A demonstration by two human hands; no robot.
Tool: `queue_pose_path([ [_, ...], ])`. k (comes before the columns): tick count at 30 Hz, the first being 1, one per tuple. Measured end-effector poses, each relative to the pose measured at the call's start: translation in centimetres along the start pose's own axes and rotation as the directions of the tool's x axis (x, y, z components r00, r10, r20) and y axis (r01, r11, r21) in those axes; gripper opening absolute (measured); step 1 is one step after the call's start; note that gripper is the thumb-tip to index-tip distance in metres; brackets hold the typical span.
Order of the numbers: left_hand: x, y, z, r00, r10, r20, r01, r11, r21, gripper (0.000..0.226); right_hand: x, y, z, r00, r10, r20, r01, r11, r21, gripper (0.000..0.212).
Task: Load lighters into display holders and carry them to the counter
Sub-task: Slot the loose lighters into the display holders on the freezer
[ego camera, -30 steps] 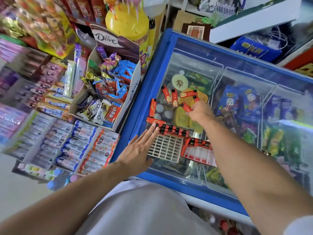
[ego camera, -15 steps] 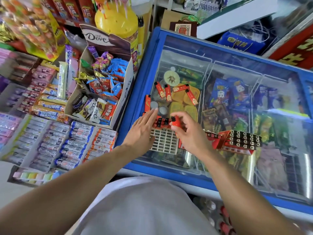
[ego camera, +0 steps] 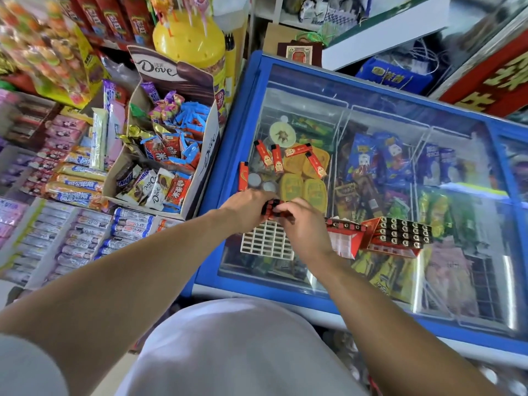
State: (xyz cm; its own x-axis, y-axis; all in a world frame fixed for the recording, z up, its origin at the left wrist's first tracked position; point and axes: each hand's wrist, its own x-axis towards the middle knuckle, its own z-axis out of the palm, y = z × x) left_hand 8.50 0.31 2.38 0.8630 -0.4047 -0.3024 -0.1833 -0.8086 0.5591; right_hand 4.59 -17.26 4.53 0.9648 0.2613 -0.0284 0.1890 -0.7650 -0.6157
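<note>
A white grid display holder lies on the glass lid of a blue freezer. Red lighters with black tops stand in its far row. My left hand curls its fingers round the left end of that row. My right hand pinches a red lighter at the same row, fingertips close to the left hand's. Several loose red lighters lie flat on the glass beyond the hands, and one more loose lighter lies by the freezer's left frame. A full holder sits to the right.
A red holder lies between my right hand and the full one. A Dove carton of sweets stands against the freezer's left side. A yellow lollipop tub is behind it. Racks of gum and candy fill the left.
My right hand picked a lighter from the loose ones and brought it back to the holder's far row. My left hand went from flat beside the holder to curled round the row.
</note>
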Motion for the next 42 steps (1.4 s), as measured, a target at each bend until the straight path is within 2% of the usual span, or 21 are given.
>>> queue_pose_path([
  [10, -0.3, -0.6, 1.1, 0.999, 0.017, -0.046, -0.021, 0.997, -0.069, 0.045, -0.4, 0.9, 1.1, 0.99, -0.062, -0.124, 0.042, 0.987, -0.157, 0.016],
  [13, -0.3, -0.4, 1.6, 0.993, 0.057, -0.099, -0.065, 0.994, -0.082, 0.061, -0.5, 0.8, 0.7, 0.988, -0.078, -0.136, 0.056, 0.986, -0.158, 0.015],
  [15, -0.4, -0.1, 1.9, 0.988, 0.067, -0.137, -0.079, 0.994, -0.079, 0.062, -0.3, 0.3, -0.4, 0.979, -0.099, -0.18, 0.075, 0.988, -0.136, 0.012],
  [18, -0.5, 0.3, 2.1, 0.984, 0.069, -0.165, -0.08, 0.995, -0.063, 0.057, 2.2, 0.6, -2.6, 0.976, 0.045, -0.213, -0.061, 0.996, -0.069, 0.015],
  [22, -0.6, 0.5, 2.2, 0.986, 0.042, -0.163, -0.059, 0.993, -0.098, 0.048, 8.1, 3.7, -4.8, 0.96, 0.263, -0.095, -0.269, 0.962, -0.047, 0.028],
  [26, -0.5, 0.2, 2.2, 0.988, 0.028, -0.152, -0.041, 0.995, -0.087, 0.049, 12.4, 5.8, -5.7, 0.898, 0.439, -0.042, -0.439, 0.898, 0.0, 0.035],
  [29, -0.6, 0.1, 2.5, 0.987, 0.024, -0.156, -0.031, 0.999, -0.042, 0.051, 13.9, 6.9, -4.9, 0.865, 0.501, 0.033, -0.499, 0.865, -0.062, 0.04],
  [32, -0.6, 0.0, 2.9, 0.984, 0.027, -0.173, -0.027, 1.0, 0.004, 0.052, 15.3, 8.1, -4.3, 0.844, 0.535, 0.034, -0.531, 0.843, -0.089, 0.029],
  [36, -0.4, 0.0, 3.0, 0.983, 0.03, -0.184, -0.026, 0.999, 0.025, 0.052, 16.2, 8.7, -4.3, 0.795, 0.59, 0.143, -0.567, 0.806, -0.17, 0.023],
  [38, -0.4, 0.0, 3.1, 0.983, 0.027, -0.18, -0.022, 0.999, 0.025, 0.051, 15.4, 8.0, -4.6, 0.826, 0.548, 0.13, -0.546, 0.836, -0.052, 0.022],
  [40, -0.5, 0.0, 3.3, 0.983, 0.022, -0.185, -0.018, 1.0, 0.023, 0.051, 13.1, 6.0, -5.3, 0.883, 0.459, 0.098, -0.468, 0.876, 0.117, 0.033],
  [42, -0.5, 0.1, 3.3, 0.981, 0.021, -0.195, -0.017, 1.0, 0.022, 0.051, 9.9, 3.9, -6.0, 0.937, 0.335, 0.096, -0.348, 0.913, 0.214, 0.046],
])
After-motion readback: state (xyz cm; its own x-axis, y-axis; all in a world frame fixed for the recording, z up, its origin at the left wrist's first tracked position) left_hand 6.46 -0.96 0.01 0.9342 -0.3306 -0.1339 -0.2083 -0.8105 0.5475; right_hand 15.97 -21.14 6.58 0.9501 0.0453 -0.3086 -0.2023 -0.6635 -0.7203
